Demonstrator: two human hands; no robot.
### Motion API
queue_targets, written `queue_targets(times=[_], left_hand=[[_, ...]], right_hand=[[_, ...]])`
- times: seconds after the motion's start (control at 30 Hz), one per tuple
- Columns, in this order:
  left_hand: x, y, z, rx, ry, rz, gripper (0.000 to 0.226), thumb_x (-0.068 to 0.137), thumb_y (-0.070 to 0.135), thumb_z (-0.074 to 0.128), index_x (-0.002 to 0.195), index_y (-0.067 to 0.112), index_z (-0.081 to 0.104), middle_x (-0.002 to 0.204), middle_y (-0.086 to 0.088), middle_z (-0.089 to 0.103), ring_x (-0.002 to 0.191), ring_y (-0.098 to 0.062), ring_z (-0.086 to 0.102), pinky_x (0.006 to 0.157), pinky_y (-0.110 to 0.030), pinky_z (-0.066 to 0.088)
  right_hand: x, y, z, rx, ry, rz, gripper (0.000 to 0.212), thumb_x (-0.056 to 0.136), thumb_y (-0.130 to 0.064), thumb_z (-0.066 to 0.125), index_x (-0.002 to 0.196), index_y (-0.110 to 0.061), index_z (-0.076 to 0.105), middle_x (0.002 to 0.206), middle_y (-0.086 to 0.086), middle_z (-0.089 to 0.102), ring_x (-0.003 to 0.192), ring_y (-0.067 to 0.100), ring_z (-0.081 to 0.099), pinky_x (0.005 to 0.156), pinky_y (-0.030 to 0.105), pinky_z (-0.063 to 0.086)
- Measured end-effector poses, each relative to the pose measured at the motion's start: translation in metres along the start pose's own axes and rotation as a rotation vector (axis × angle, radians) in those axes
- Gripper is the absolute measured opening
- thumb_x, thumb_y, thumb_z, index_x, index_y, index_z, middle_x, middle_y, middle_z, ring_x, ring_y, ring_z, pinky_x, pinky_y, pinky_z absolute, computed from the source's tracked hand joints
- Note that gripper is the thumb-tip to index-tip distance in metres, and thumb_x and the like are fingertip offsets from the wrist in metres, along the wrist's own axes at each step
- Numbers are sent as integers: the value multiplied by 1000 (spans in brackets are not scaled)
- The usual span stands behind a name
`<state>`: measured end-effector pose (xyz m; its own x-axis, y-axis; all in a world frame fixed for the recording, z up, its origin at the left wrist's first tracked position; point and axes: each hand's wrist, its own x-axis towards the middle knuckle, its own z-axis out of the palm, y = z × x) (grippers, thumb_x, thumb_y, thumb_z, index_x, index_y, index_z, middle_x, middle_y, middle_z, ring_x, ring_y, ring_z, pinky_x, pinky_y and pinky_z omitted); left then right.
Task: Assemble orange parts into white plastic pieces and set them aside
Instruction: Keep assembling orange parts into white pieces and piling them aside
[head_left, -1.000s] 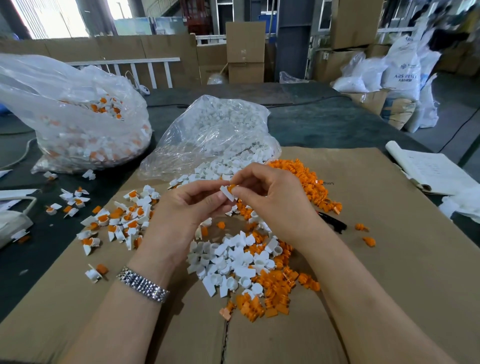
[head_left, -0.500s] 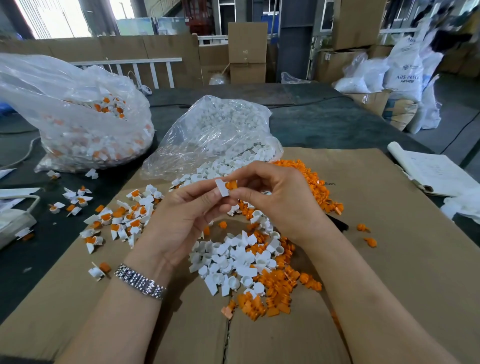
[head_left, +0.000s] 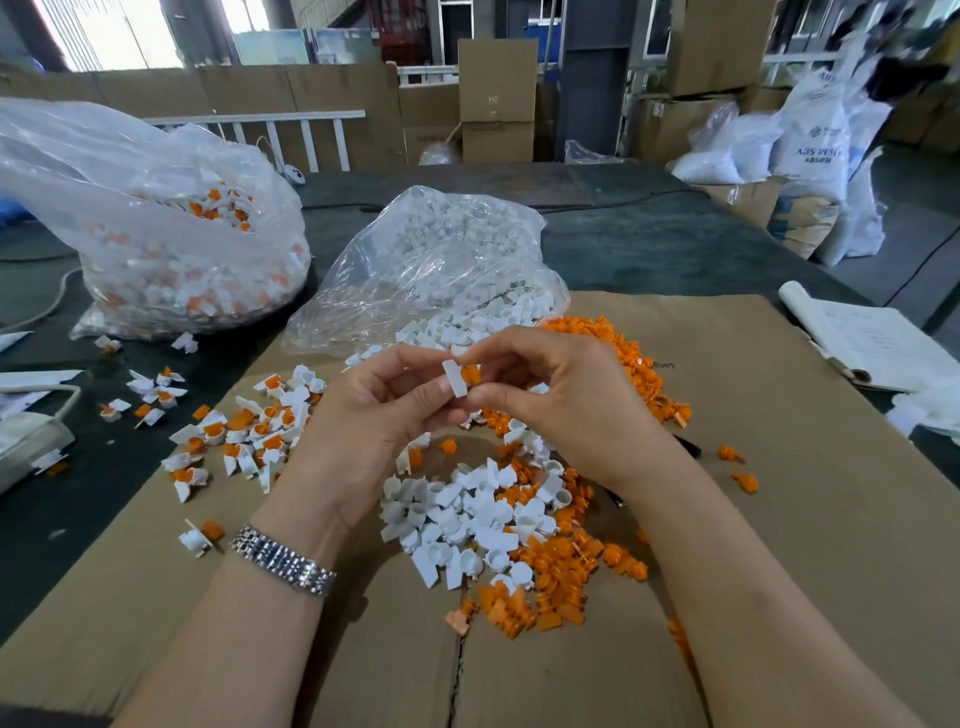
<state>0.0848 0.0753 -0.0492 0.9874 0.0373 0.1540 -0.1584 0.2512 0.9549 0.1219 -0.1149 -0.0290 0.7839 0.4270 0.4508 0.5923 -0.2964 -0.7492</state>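
Note:
My left hand (head_left: 363, 421) pinches a small white plastic piece (head_left: 454, 378) above the cardboard. My right hand (head_left: 566, 400) pinches an orange part (head_left: 471, 374) right against that white piece. Below my hands lies a mixed pile of loose white pieces (head_left: 467, 514) and orange parts (head_left: 550, 587). More orange parts (head_left: 639, 374) spread out behind my right hand. To the left sits a heap of assembled white-and-orange pieces (head_left: 244, 436).
A clear bag of white pieces (head_left: 441, 260) lies open at the cardboard's far edge. A larger clear bag of assembled pieces (head_left: 156, 234) stands far left. An open notebook (head_left: 872, 338) lies at the right. Brown cardboard (head_left: 805, 519) covers the dark table.
Both hands have risen slightly together. The orange part, hidden at first, now shows beside the white piece between my fingertips.

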Motion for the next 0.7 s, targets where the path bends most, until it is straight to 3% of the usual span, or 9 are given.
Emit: queue_targets(times=[0.17, 0.23, 0.37, 0.5, 0.6, 0.7], left_hand=[[-1, 3, -1, -51, -15, -65, 27, 79, 16, 80, 103, 6, 80, 109, -23, 75, 102, -39, 74, 80, -29, 61], [-1, 4, 0, -82, -6, -90, 36, 75, 22, 85, 105, 3, 79, 109, -26, 75, 101, -39, 75, 81, -31, 62], [-2, 0, 4, -10, 67, -71, 27, 74, 16, 84, 98, 4, 79, 100, -25, 76, 94, -38, 76, 77, -28, 62], [-1, -1, 5, -29, 82, -94, 15, 73, 11, 83, 86, 9, 75, 95, -28, 75, 89, -36, 77, 74, -28, 62], [-1, 0, 3, 20, 77, -101, 17, 70, 15, 86, 85, 12, 79, 96, -21, 77, 90, -32, 77, 74, -28, 62], [0, 1, 1, 58, 96, -101, 19, 65, 19, 87, 82, 15, 80, 88, -14, 77, 76, -24, 75, 61, -23, 57]], right_hand=[[-1, 0, 3, -75, 53, -1, 23, 86, -15, 78, 109, -20, 76, 87, -8, 72, 83, 1, 68, 79, 15, 54], [-2, -1, 6, -146, 76, -43, 24, 87, -14, 77, 110, -18, 75, 89, -6, 72, 82, 3, 67, 79, 18, 55], [-2, -2, 14, -272, 69, -93, 23, 88, -16, 76, 111, -17, 75, 90, -3, 69, 83, 8, 64, 79, 31, 55], [-2, -3, 14, -301, 67, -105, 21, 87, -15, 76, 108, -14, 75, 91, -1, 70, 84, 11, 64, 79, 35, 54], [-2, -4, 14, -308, 57, -96, 21, 88, -16, 76, 109, -14, 75, 93, -2, 70, 85, 10, 64, 81, 34, 54], [-2, -4, 14, -321, 40, -76, 22, 88, -17, 75, 110, -14, 74, 95, -2, 71, 87, 10, 64, 82, 33, 54]])
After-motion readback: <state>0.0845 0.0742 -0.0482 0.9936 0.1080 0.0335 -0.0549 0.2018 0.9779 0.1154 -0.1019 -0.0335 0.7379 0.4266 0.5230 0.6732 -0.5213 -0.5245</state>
